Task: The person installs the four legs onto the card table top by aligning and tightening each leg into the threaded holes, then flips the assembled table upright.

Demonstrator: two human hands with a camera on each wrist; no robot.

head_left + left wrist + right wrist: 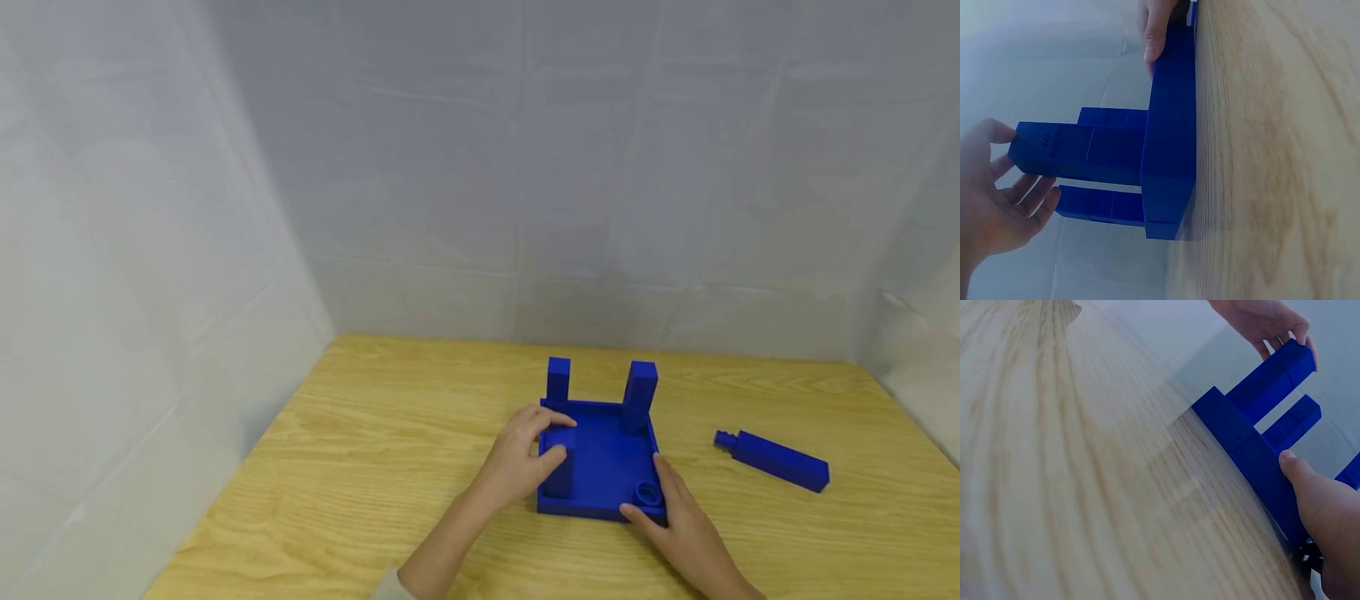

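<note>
Head view, left hand [525, 457] gripping corner post [558, 462], right hand [686, 521] flat-fingered on tray [600, 454] edge, bare table [390, 450] around

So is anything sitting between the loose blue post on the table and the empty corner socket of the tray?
Nothing visible blocks the way. The loose post lies to the right of the tray with bare table between. Only the right hand, resting at the tray's near right corner, sits beside the empty socket.
</note>
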